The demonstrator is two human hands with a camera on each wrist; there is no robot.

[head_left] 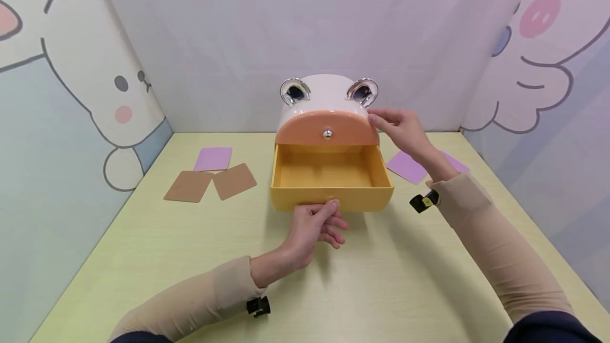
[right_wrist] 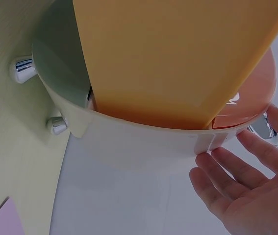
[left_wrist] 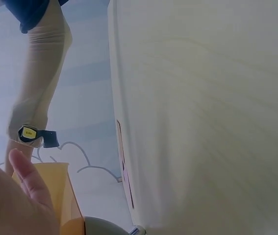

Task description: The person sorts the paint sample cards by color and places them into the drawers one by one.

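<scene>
Grip of the left hand (head_left: 308,229) sits at the front of a yellow drawer (head_left: 362,199), the thumb laid against the middle of its lower front and the other fingers loosely bent below; whether thumb and forefinger are clamped together on a knob there, I cannot tell, since the thumb covers the spot. The drawer stands well out of a frog-faced cabinet (head_left: 329,91) on the tabletop (head_left: 190,269), its tray bare inside.

What counts most in space is the line of the slide: the drawer lies straight ahead of the left hand, its wider side running left to right, its travel running between the person and the cabinet. The left hand is the nearer one, at the centre of that front, so a push or pull from there should run fairly true.

The left forearm slants in from the lower left, thumb uppermost, fingers pointing across to the right. The right hand (head_left: 402,130) is farther off, beside the cabinet; its forearm rises from the lower right and bends inward. Its fingers are extended and apart, clamped on nothing, tips touching the white side near a chrome-ringed eye (head_left: 362,92), level with the orange upper drawer (head_left: 302,130).
</scene>
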